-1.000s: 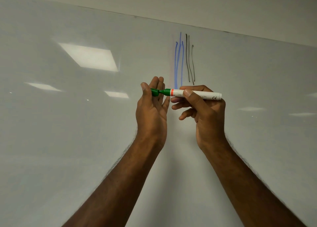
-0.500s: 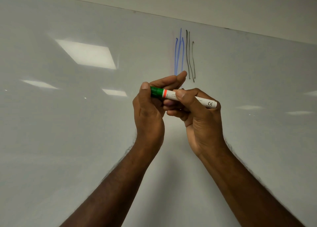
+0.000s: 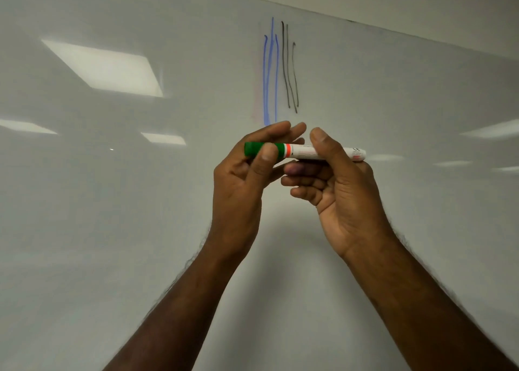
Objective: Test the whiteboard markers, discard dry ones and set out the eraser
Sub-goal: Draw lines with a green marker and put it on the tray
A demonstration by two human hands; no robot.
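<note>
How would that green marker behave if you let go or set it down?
The green marker looks stiff and light: thumb and fingers of each hand hold it level. Its round, smooth barrel would probably roll on a flat surface. The cap seems snug, but may pull off.

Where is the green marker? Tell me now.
Head view, centre: the green marker lies level between the left hand and right hand, just below the blue strokes.

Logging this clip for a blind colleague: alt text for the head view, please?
Two hands hold a green-capped marker level before a whiteboard: left hand pinches the cap, right hand grips the barrel. Blue strokes and black strokes above.
</note>
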